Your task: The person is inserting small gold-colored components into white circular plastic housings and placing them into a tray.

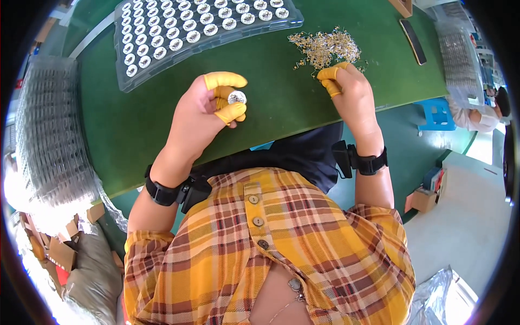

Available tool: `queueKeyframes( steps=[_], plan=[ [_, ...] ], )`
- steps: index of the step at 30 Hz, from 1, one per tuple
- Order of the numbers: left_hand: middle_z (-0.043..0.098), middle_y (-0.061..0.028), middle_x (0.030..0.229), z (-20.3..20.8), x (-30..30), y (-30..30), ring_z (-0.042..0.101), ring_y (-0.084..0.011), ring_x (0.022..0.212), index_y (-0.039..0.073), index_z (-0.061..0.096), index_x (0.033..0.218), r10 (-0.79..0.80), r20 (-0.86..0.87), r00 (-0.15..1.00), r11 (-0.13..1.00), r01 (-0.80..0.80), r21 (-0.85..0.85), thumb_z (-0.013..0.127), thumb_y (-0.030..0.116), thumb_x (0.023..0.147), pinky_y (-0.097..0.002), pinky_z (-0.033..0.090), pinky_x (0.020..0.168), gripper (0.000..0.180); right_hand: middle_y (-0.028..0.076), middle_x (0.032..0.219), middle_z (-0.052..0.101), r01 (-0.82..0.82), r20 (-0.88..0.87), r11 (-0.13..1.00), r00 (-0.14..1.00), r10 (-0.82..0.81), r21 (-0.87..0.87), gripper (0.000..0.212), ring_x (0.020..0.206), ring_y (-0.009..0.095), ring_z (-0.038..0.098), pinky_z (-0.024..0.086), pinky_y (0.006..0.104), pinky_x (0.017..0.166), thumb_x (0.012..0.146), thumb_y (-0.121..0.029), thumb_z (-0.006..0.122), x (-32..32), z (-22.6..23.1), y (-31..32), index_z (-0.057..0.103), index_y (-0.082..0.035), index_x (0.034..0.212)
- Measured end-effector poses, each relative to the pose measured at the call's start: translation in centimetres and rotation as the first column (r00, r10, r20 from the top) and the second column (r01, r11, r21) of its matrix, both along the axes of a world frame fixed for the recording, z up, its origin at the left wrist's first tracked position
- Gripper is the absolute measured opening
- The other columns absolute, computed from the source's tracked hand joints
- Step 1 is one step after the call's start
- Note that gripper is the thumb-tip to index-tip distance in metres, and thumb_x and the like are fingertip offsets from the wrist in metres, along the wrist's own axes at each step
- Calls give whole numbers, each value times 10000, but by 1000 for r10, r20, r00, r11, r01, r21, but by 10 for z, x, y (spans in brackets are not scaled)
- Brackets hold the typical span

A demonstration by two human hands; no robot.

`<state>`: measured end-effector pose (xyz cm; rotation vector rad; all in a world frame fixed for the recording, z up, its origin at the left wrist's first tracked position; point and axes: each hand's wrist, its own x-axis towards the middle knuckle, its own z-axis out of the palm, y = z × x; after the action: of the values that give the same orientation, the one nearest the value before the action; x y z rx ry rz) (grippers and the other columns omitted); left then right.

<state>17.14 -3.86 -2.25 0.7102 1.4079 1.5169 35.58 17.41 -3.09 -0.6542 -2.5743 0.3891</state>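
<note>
My left hand (208, 105), with yellow finger cots on its fingertips, pinches a small round silvery part (237, 97) above the green table. Its face is shiny with darker detail in the middle. At the near edge of a loose pile of tiny bent wire pieces (327, 46), my right hand (346, 84) has its yellow-covered fingertips pressed together. Whatever lies between those fingertips is too small or hidden to make out. A clear plastic tray (127, 85) at the far left holds rows of similar round silvery parts.
Stacked clear plastic trays (51, 130) stand at the table's left end, with more stacked trays (457, 59) at the right. A dark phone-like slab (413, 41) lies far right on the table (281, 81). Beyond its right side are a blue stool (436, 115) and another person's arm (476, 116).
</note>
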Motion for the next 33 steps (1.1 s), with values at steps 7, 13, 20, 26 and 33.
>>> queueKeyframes(
  steps=[7,13,20,26,33],
  plan=[
    [606,-25,953,1,2,14,570,-85,821,27,593,1058,-31,3,1000,999,31,-34,651,-47,808,-217,480,702,267,83,784,611,126,-92,981,986,-141,-149,122,669,223,615,487,305,597,748,-44,713,3,-3,-9,681,-54,866],
    [591,-48,980,-3,9,19,599,-131,854,7,550,1135,-3,-3,1000,998,4,61,614,-48,835,-250,500,740,312,71,748,609,154,-41,966,985,-166,-207,161,608,205,609,482,301,558,693,-59,753,-4,-3,-17,677,-59,835],
    [595,-62,1030,-6,9,18,610,-132,888,-5,539,1151,36,-164,986,999,-33,21,655,-61,805,-264,525,772,369,36,876,680,-195,-385,718,916,-110,-668,168,708,79,601,498,214,647,761,16,725,-24,5,-55,696,-39,917],
    [578,-52,997,-11,15,12,599,-119,895,-7,534,1089,124,-142,982,987,-107,121,661,-108,780,-246,523,782,349,41,857,677,-300,-439,739,898,7,-603,179,697,88,602,497,214,638,745,34,720,-49,9,-72,699,-42,906],
    [581,-51,981,-11,12,8,595,-110,868,-10,535,1057,142,-160,977,986,-125,113,675,-107,766,-242,530,758,337,63,848,678,-307,-390,851,911,133,-427,195,677,118,614,504,225,625,726,49,719,-57,11,-77,698,-41,898]
  ],
)
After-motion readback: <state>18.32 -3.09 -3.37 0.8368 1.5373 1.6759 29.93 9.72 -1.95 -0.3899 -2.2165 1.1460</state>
